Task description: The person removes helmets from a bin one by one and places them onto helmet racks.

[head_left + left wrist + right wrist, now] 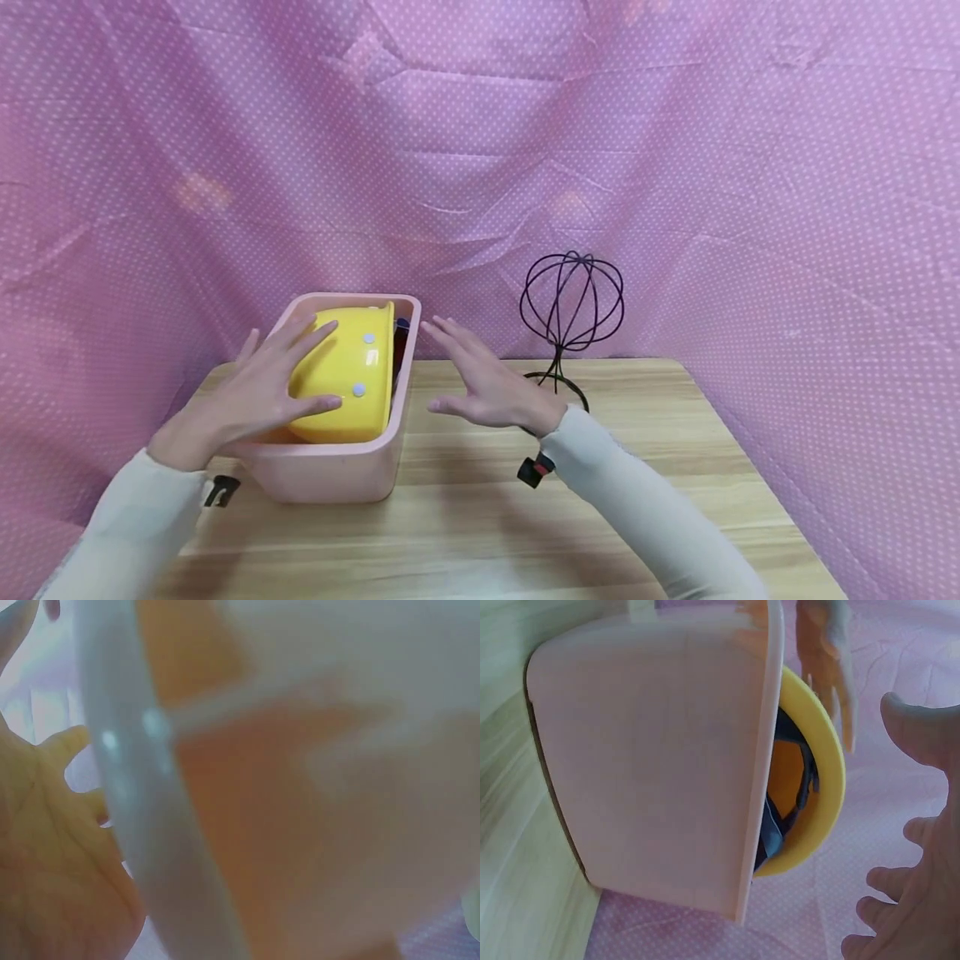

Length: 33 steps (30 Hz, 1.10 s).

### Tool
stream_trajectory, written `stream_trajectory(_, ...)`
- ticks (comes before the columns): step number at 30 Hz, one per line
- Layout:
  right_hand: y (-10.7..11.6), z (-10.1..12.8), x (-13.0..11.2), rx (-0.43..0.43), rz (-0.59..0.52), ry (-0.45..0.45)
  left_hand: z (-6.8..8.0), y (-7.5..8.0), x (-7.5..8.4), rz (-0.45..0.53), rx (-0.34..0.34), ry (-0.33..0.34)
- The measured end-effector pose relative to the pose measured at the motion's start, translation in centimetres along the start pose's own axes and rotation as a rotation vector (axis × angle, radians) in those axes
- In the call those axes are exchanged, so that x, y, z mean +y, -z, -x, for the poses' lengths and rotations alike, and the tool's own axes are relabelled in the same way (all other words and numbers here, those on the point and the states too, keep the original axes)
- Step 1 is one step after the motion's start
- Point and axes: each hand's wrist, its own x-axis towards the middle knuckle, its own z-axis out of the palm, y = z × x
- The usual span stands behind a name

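A yellow hard hat (345,367) sits tilted on its side in a pink plastic bin (337,479), its brim towards the bin's right wall. Dark straps (771,832) show inside it in the right wrist view. My left hand (251,392) is over the bin's left side, fingers spread in front of the hat in the head view; whether it touches the hat I cannot tell. To the right of the bin, apart from it, my right hand (495,387) is held up with straight fingers and nothing in it. The bin's blurred wall (161,825) fills much of the left wrist view.
A black wire stand (558,342) with a round cage top stands on the wooden table (465,533), behind my right wrist. Pink dotted cloth (480,167) hangs around the back and sides. A dark item (401,333) lies between hat and bin wall.
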Motion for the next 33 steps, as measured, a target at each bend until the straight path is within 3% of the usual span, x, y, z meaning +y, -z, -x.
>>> stream_trajectory(9,-1.5,-0.7,-1.0,-0.084,-0.119,-0.085,3.3,0.8,-2.3,0.003,0.006,0.101)
stream_trajectory(18,-3.1,-0.4,-4.1,-0.041,-0.181,-0.13,6.2,1.2,-3.9,0.072,-0.015,0.17)
stream_trajectory(22,-3.9,-0.8,-5.1,-0.026,-0.288,-0.187,6.6,1.0,-4.4,0.103,-0.044,0.18)
stream_trajectory(26,-4.7,-1.5,-5.6,0.007,-0.455,-0.295,7.0,0.8,-4.8,0.201,-0.067,0.195)
stream_trajectory(33,-5.1,-2.4,-5.8,0.126,-0.775,-0.477,6.6,0.1,-4.8,0.25,-0.009,0.153)
